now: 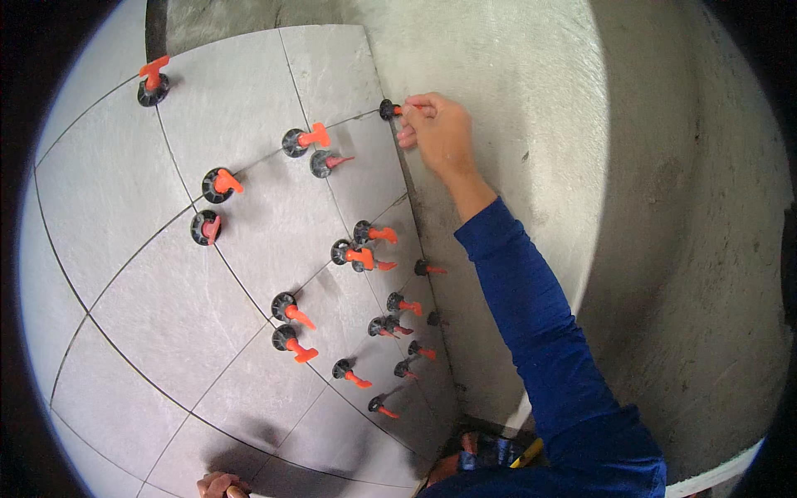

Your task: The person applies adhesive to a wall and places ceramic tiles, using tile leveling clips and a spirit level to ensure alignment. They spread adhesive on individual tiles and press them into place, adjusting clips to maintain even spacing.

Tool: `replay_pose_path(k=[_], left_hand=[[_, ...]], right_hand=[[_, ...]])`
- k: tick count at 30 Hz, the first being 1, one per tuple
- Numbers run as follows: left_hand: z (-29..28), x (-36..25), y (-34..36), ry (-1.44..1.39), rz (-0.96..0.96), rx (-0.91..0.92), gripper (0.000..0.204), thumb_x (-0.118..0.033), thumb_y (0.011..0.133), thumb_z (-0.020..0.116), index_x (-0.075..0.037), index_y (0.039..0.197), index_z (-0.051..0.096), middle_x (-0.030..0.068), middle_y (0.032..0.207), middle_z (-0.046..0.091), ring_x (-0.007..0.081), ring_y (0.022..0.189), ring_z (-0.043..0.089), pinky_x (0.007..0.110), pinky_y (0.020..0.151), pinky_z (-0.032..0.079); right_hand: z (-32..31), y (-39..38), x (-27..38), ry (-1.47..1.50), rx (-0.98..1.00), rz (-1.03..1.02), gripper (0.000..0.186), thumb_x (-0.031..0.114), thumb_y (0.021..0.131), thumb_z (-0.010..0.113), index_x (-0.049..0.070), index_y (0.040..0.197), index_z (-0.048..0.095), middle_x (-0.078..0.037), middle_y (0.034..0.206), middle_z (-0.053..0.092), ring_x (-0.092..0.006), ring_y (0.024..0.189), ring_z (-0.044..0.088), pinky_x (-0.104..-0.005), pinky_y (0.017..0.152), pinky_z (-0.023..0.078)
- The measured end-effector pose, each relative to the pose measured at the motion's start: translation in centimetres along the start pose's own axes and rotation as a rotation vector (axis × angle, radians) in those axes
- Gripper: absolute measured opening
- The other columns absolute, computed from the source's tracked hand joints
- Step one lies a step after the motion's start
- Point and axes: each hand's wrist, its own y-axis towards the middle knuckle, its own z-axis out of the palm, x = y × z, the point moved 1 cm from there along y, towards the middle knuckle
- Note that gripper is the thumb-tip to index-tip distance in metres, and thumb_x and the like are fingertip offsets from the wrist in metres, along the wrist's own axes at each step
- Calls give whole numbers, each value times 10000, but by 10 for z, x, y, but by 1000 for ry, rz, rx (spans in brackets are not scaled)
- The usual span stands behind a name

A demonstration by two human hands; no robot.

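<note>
My right hand (438, 137) pinches the orange handle of a tile levelling spacer (388, 109) at the upper edge joint of the grey tiles (241, 91). The spacer's black round base sits on the joint, beside bare concrete. My left hand (222, 485) shows only in part at the bottom edge, fingers curled in; whatever they may hold is hidden. Nearest to the right hand on the tiles are a spacer with an orange T-handle (309, 139) and one with a darker red handle (324, 163).
Several more levelling spacers stand along the joints, among them one at the upper left (153, 83) and one mid-tile (287, 309). A bare concrete surface (531, 108) borders the tiles on the right. Something yellow (528, 453) shows near my body.
</note>
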Motion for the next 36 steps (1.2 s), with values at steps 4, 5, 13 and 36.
replay_pose_path(k=[4, 5, 13, 36], left_hand=[[-4, -1, -3, 17, 82, 44, 282, -254, 1055, 632, 11, 961, 644, 126, 803, 611, 185, 626, 528, 312, 541, 425], [-5, -2, -3, 82, 100, 59, 281, -236, 1056, 624, 20, 944, 655, 143, 784, 632, 232, 638, 568, 340, 552, 455], [-2, -2, -4, 99, 176, 21, 296, -227, 1043, 635, 38, 919, 677, 172, 771, 663, 296, 657, 618, 386, 579, 497], [5, 0, -7, 98, 236, -48, 302, -216, 1044, 617, 47, 900, 653, 185, 745, 641, 312, 638, 613, 408, 560, 486]], right_hand=[[3, 2, -1, 52, 0, 20, 248, 119, 997, 667, -93, 1126, 670, -138, 867, 725, -181, 663, 715, -296, 580, 604], [3, 3, -1, 57, -2, 28, 248, 124, 998, 671, -93, 1119, 673, -136, 865, 725, -181, 658, 714, -296, 579, 604], [-1, 9, 9, -4, 80, -25, 234, 121, 1005, 664, -100, 1083, 680, -145, 850, 729, -190, 661, 722, -303, 576, 610], [-3, 20, 25, -669, 237, -301, 375, 265, 1024, 533, -1, 846, 729, -69, 614, 680, -211, 522, 672, -379, 592, 564]])
